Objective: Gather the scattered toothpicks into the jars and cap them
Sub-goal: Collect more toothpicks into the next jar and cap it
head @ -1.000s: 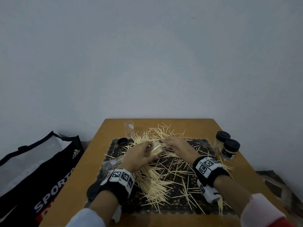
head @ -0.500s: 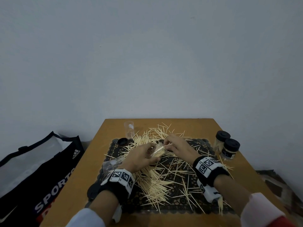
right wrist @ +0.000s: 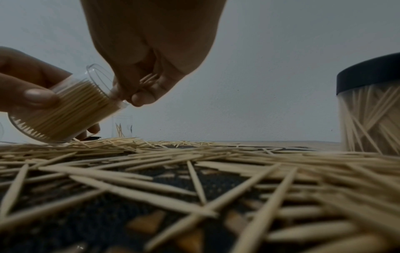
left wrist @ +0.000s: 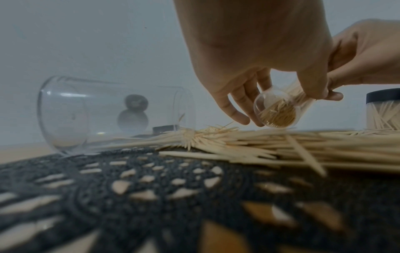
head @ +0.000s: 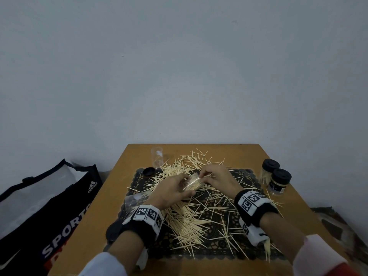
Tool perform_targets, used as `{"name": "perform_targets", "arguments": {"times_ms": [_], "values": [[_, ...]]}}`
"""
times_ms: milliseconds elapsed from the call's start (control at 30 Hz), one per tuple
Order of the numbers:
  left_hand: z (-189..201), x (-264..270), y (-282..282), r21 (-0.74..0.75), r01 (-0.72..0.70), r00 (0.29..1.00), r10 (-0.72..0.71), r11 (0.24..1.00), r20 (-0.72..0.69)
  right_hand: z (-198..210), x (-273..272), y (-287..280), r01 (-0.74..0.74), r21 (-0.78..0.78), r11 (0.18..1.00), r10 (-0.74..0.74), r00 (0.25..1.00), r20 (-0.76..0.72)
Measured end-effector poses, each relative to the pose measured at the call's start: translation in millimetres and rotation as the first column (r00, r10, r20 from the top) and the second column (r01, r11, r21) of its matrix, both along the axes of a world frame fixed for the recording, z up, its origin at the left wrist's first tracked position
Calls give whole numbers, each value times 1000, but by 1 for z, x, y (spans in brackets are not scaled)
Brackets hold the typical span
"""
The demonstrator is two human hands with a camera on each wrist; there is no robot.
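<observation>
Tilted clear jar (head: 191, 183) gripped in L hand (head: 171, 193) just above mat (head: 249, 176), mouth angled toward R hand (head: 218, 177) so pinched toothpicks (right wrist: 149, 79) slide in lengthwise, w/ loose toothpicks (head: 191, 222) strewn beneath, two capped jars (head: 275, 179) parked at R.

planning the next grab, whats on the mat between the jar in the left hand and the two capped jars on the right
Loose toothpicks strewn over the black lace mat, and the right hand at the held jar; nothing else before the capped jars. Head view shows it best.

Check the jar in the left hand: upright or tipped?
Tipped. The jar leans in the left hand, mouth toward the right hand, base low.
</observation>
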State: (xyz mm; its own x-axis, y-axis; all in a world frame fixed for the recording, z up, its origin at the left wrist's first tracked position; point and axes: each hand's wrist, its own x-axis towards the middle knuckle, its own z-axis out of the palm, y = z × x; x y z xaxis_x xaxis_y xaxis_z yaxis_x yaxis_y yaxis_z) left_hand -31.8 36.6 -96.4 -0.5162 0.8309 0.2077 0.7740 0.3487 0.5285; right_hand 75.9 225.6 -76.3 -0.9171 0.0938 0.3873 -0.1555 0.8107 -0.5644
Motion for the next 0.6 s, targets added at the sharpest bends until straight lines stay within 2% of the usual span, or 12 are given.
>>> {"name": "perform_targets", "arguments": {"times_ms": [333,600], "values": [[-1,-1,1,14,16,999,-16,1000,37,-3,-3,1,3,51,999,-3,1000,-17],[0,-2,0,7,46,999,-46,999,3,-1,0,1,38,-26,999,-39,998,-40]]}}
